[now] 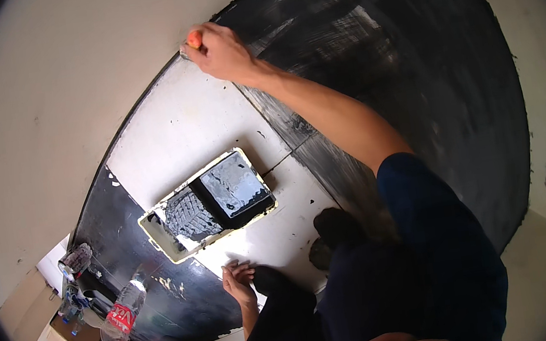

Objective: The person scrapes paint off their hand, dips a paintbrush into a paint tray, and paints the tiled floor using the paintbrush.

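Far off at the foot of the wall, my right hand (223, 53) is closed around a paintbrush with an orange handle (194, 39); its head is mostly hidden. It meets the floor edge where black paint borders bare white tile (168, 108). My left hand (238, 282) hangs beside my knee, fingers loosely apart and holding nothing. Just beyond it, a cream paint tray (158, 237) lies on the white tile. Black paint coats its ribbed slope, and a grey, flat-looking area fills the right part.
Black paint (440, 79) covers the floor to the right, with streaky patches near my arm. More black floor (185, 285) lies at left. A clear plastic bottle with a red label (123, 316), a cardboard box (74, 338) and bags stand at lower left. The cream wall (56, 95) curves behind.
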`<action>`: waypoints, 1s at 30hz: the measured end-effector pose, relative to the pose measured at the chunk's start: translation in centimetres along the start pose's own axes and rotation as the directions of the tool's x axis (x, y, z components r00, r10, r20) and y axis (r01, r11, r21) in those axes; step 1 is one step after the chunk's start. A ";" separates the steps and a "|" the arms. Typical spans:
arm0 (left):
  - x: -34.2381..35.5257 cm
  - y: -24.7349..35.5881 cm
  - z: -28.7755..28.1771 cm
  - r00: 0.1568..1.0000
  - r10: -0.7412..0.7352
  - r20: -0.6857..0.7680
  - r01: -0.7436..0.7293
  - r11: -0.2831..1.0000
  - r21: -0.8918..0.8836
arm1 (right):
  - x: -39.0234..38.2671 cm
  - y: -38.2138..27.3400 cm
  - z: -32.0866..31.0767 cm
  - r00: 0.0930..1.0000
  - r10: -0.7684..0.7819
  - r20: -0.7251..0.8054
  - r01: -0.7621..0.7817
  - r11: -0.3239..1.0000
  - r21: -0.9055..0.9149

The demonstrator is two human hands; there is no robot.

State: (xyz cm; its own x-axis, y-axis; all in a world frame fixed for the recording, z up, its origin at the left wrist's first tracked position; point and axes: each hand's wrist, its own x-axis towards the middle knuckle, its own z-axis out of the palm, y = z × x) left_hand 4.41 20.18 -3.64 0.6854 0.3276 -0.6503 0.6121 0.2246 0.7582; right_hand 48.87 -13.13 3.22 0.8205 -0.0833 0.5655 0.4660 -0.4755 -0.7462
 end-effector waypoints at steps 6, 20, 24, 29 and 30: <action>-1.3 0.1 0.9 0.996 0.062 -0.070 -0.066 0.996 -0.064 | -7.0 7.9 -20.4 0.818 0.444 -0.367 -0.468 0.883 0.025; 2.0 5.3 3.1 0.929 0.147 0.341 -0.184 0.979 0.081 | -32.9 -15.3 -28.7 0.950 0.310 0.042 -0.229 0.781 -0.581; 3.6 7.7 5.5 0.862 0.129 0.490 -0.199 0.975 0.093 | -32.6 -17.5 -27.0 0.777 0.616 -0.132 -0.627 0.776 -0.072; 4.3 8.8 6.8 0.869 0.085 0.487 -0.111 0.994 0.024 | -28.4 -6.7 -33.3 0.674 0.568 -0.473 -0.658 0.753 -0.034; 4.3 8.9 6.8 0.884 0.068 0.462 -0.088 0.996 0.023 | -26.2 -6.1 -34.4 0.641 0.536 -0.550 -0.699 0.703 -0.130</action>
State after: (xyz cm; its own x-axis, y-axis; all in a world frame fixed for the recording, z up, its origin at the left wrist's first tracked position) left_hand 15.46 17.31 0.00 0.8298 -0.1196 -0.5451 0.5581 0.1734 0.8115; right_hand 13.13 -38.12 5.05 0.5938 -0.7893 0.1561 -0.2886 -0.3901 -0.8744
